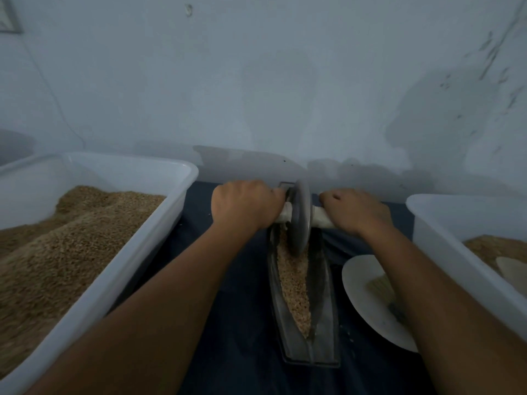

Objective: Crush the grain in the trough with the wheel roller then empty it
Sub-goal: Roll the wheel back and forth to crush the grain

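Head view: the wheel roller [300,216], judged heavy and stiff, is stood in the trough [322,323] on the grain [293,283]; its axle is clamped by the left hand [245,206] and right hand [356,210] fingers.

Both bare forearms are reaching forward and converging toward the middle. The left hand [246,205] is lying knuckles up, its fingers curling down round the left end of a pale axle handle [322,218]. The right hand [356,210] is mirroring it, back upward, fingers wrapping the handle's right end. Both wrists are running nearly straight, level with each other.
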`<action>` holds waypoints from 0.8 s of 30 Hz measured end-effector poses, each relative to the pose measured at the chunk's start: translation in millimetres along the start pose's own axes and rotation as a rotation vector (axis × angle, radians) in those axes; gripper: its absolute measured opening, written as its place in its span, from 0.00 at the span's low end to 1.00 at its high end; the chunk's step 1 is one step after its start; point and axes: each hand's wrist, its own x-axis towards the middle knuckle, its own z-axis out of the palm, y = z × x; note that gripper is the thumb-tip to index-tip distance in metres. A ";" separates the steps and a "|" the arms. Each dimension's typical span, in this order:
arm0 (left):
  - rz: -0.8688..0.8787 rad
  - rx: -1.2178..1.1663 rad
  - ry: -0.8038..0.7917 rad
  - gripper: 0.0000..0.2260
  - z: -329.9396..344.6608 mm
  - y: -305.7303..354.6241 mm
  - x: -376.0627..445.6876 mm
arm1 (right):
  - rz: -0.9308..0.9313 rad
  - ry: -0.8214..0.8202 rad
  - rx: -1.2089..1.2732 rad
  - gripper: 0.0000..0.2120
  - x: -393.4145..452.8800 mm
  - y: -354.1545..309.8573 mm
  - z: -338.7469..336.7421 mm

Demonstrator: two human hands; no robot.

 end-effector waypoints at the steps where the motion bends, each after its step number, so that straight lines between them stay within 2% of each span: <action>1: 0.002 0.004 0.001 0.25 0.6 -1.0 -3.0 | -0.006 0.013 -0.018 0.24 -2.1 -2.3 -2.0; 7: -0.019 -0.029 -0.116 0.21 0.6 -11.2 -18.6 | -0.083 0.110 -0.093 0.23 -14.9 -18.6 -14.9; 12: 0.103 0.070 -0.074 0.15 -3.0 -12.2 -35.7 | -0.089 0.133 -0.095 0.23 -29.2 -21.9 -18.4; 18: 0.306 0.272 0.018 0.11 -17.8 1.1 -51.9 | 0.031 -0.048 -0.043 0.19 -58.9 -13.6 -18.5; 21: 0.310 0.298 0.015 0.10 -23.6 5.7 -60.8 | -0.063 0.015 -0.181 0.16 -78.7 -12.1 -17.5; 23: 0.326 0.308 0.034 0.11 -23.9 2.5 -68.0 | -0.100 0.072 -0.230 0.16 -87.3 -17.6 -19.9; 24: 0.334 0.276 0.030 0.09 -22.7 -0.3 -72.3 | -0.107 0.084 -0.244 0.17 -89.9 -19.7 -21.3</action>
